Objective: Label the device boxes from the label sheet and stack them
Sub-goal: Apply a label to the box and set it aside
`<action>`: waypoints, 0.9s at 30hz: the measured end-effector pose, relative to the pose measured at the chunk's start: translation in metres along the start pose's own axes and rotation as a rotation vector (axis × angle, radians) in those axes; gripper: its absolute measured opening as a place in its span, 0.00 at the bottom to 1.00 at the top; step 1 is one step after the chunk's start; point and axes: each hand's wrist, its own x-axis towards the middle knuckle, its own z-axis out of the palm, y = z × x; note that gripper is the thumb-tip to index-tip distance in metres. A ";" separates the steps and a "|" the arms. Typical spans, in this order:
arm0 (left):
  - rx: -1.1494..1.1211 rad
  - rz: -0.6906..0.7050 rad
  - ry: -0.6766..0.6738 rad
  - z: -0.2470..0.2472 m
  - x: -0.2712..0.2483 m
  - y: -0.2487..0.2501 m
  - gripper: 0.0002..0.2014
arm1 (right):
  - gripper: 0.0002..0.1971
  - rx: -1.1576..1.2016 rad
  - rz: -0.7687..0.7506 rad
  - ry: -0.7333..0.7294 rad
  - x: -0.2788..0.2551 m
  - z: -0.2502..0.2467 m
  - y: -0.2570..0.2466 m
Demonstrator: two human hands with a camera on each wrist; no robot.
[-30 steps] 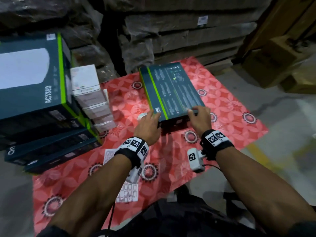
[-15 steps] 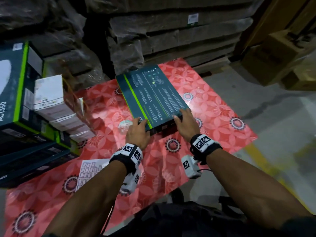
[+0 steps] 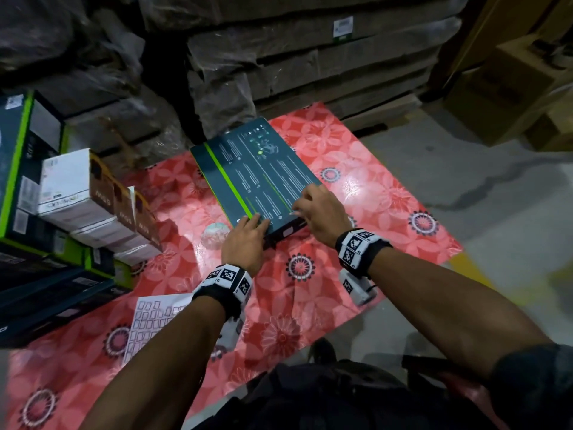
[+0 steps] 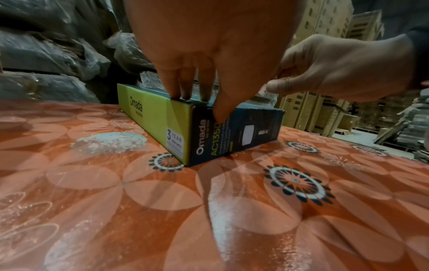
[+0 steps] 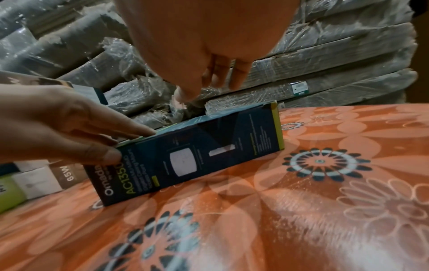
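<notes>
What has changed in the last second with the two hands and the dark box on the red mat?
The right hand let go of the box's near edge and now hovers above its top, fingers curled as if pinching something small. The left hand stayed on the dark box at its near corner. The box remains flat on the red mat.

A warehouse: shrink-wrapped cartons [image 3: 310,57] stacked on a concrete floor [image 3: 465,197].
</notes>
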 end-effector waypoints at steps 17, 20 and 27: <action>0.010 -0.042 -0.068 -0.005 -0.001 0.001 0.28 | 0.07 -0.028 -0.209 -0.019 0.004 0.007 0.000; 0.014 -0.040 -0.065 -0.005 -0.001 0.001 0.28 | 0.09 -0.064 -0.222 -0.063 0.004 0.005 -0.001; 0.013 -0.026 -0.057 -0.004 -0.001 -0.001 0.27 | 0.12 -0.096 -0.223 -0.114 0.002 0.003 -0.002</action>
